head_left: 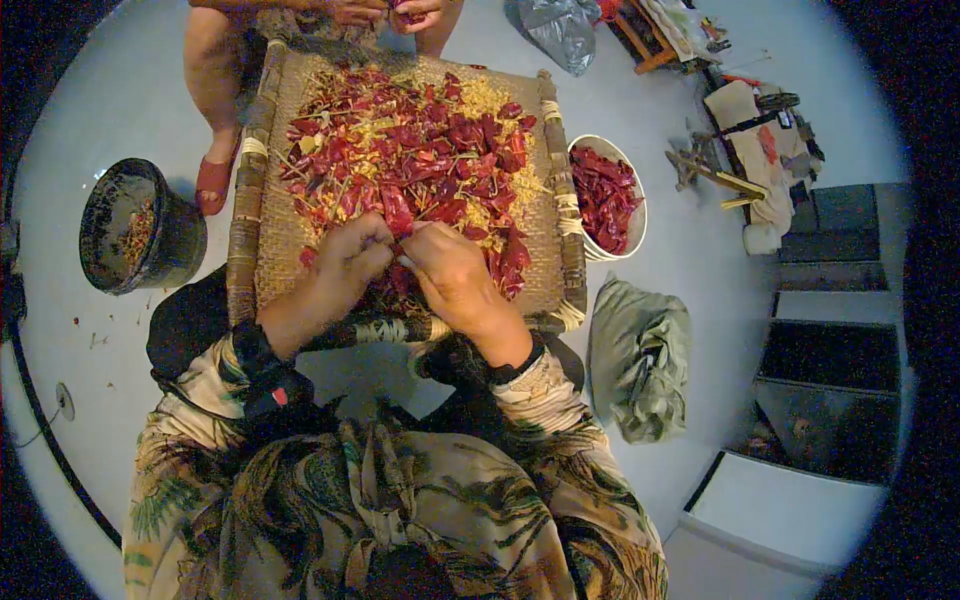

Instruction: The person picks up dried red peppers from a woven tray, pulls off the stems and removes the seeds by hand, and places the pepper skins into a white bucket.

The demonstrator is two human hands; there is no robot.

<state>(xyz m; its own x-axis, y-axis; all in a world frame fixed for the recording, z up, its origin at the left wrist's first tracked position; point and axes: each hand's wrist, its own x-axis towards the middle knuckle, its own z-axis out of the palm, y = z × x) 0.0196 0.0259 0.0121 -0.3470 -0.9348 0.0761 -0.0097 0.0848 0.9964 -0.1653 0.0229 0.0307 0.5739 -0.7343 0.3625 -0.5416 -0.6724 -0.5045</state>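
A woven tray (pixel 275 190) with a wooden frame holds dried red chili peppers (pixel 440 140) and many yellow seeds (pixel 485 97). Over its near part, my left hand (pixel 350 262) and my right hand (pixel 448 270) meet, fingertips almost touching. The fingers of both are closed in a pinch around a piece of red pepper (pixel 398 222) between them. Parts of that pepper are hidden by the fingers. More red peppers lie under and around my hands.
A black bucket (pixel 180 235) stands left of the tray, a white bucket of red peppers (pixel 605 195) right of it. Below that lies a grey-green sack (pixel 640 360). Across the tray, another person's hands (pixel 385 12) hold something red. A plastic bag (pixel 560 30) lies beyond.
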